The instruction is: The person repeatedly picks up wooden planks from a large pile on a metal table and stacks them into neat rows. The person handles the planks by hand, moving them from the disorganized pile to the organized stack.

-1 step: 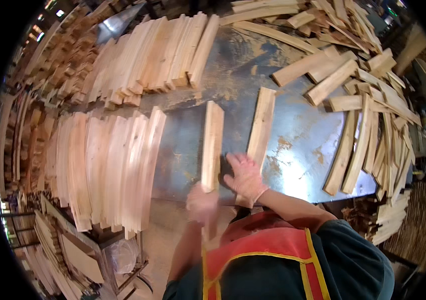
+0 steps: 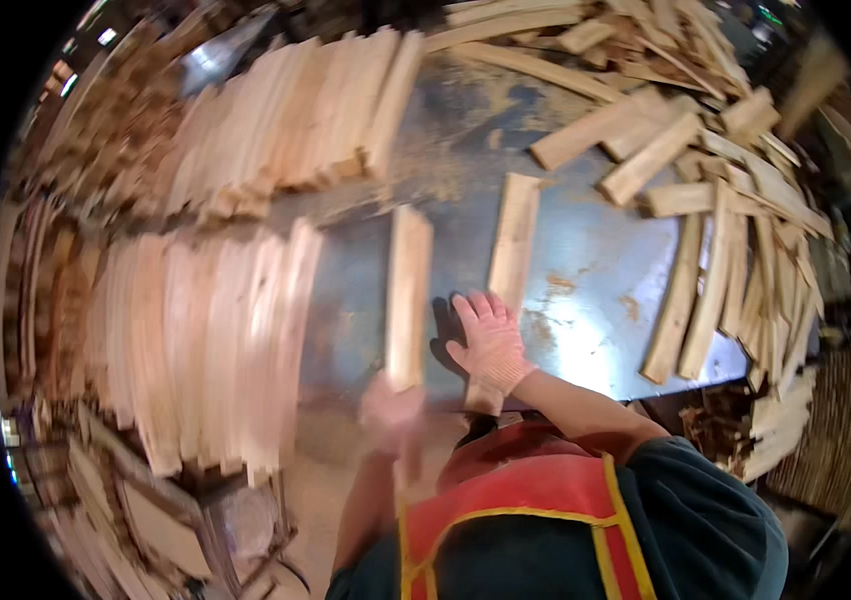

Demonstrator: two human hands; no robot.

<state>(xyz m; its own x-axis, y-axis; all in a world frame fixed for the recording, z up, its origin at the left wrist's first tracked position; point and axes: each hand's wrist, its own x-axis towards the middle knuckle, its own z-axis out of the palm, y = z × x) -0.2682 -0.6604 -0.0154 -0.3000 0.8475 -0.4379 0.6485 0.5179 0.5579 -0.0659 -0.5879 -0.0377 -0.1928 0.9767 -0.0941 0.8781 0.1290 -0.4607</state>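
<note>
My left hand (image 2: pixel 392 402), blurred by motion, is closed round the near end of a pale wooden slat (image 2: pixel 409 300). That slat points away from me over the metal tabletop (image 2: pixel 356 290). To its right, my right hand (image 2: pixel 492 345) lies on a second wooden slat (image 2: pixel 514 235), palm down with its fingers stretched out. This second slat runs nearly parallel to the first, and its near end shows below my wrist at the table's edge. Both hands seem to wear thin pale gloves.
A row of slats (image 2: pixel 206 340) lies side by side at the left, overhanging the near edge. Another row (image 2: pixel 286 110) is behind it. Loose wood pieces (image 2: pixel 651 165) are heaped at the right and far right. A frame stand (image 2: pixel 196 510) is at the lower left.
The left slat has shifted slightly left with my left hand. My right hand has moved slightly right over its slat, its fingers now pointing more straight ahead. The whole view has shifted a little.
</note>
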